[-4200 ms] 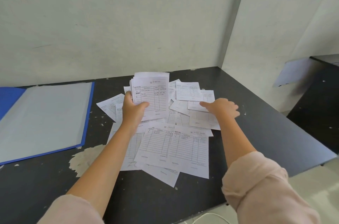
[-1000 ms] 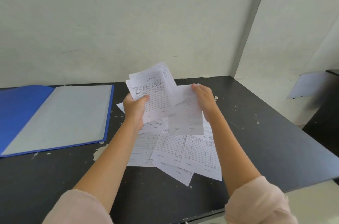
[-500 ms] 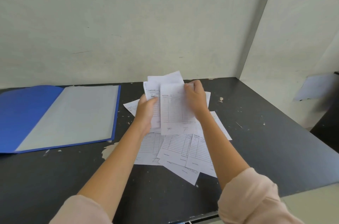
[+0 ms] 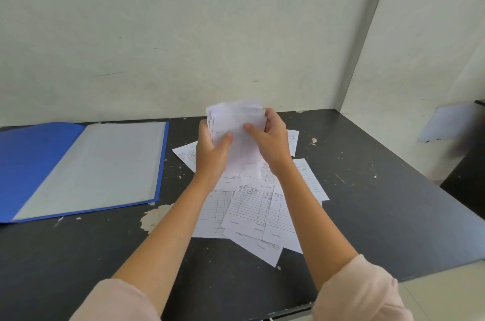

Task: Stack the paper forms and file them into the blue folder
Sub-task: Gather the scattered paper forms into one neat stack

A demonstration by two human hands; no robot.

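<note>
The gathered stack of forms [image 4: 236, 117] is held upright above the desk, thin white sheets with blurred print, their top edges uneven and slightly fanned. The left hand [image 4: 211, 155] grips the stack's left edge, thumb curled across the front; the right hand [image 4: 270, 139] pinches the right edge, thumb on the face and fingers wrapped behind. Below the hands, loose forms [image 4: 252, 207] lie on the desk in an overlapping scatter: rectangular slips ruled with tables, some skewed, one corner poking out toward the near edge.

Well to the left the blue folder [image 4: 34, 163] lies open and flat, a glossy blue cover on the left and a pale grey, slightly translucent inner leaf [image 4: 99, 163] on the right, edged by a blue rim.

The desk [image 4: 380, 202] is matte black and worn – flecked with pale chips, with a larger peeled patch [image 4: 154, 215] just left of the left forearm. Behind it stands a plain off-white wall [image 4: 183, 31] with faint scuffs, meeting a second wall at a corner on the right, where a pale sheet [image 4: 446, 121] hangs blurred. Pale pink sleeves [image 4: 362, 291] are pushed up both forearms
</note>
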